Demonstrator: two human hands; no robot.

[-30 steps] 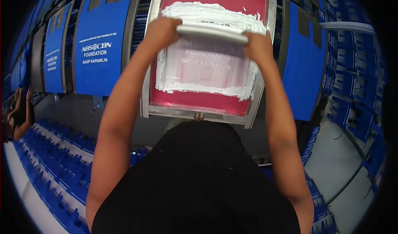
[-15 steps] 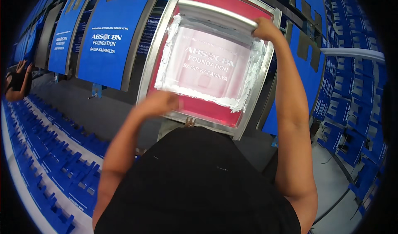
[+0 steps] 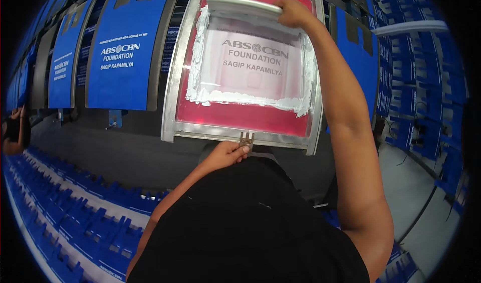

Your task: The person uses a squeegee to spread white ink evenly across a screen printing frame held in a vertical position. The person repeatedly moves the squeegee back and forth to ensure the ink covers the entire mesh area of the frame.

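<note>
My right hand (image 3: 293, 13) is closed round the right end of a pale-handled squeegee (image 3: 240, 3) at the far part of a screen-printing frame (image 3: 173, 102). The squeegee lies across the red screen (image 3: 240, 122), just beyond the see-through lettered window. Thick white ink (image 3: 245, 98) rims that window on the left, right and near sides. At the frame's near edge, my left hand (image 3: 228, 153) pinches a small pronged metal bracket (image 3: 246, 139), thumb on top. What lies under the screen shows only faintly through the mesh.
Blue printed fabric panels (image 3: 120, 72) lie on boards to the left; another blue panel (image 3: 350, 52) is partly hidden behind my right arm. Several blue pieces (image 3: 75, 208) fill the lower left and the right side. A person (image 3: 15, 132) stands at the far left edge.
My left hand has come down from above the frame's near left part onto the bracket. My right hand and the squeegee have shifted left and away. The frame looks turned straighter in view.
</note>
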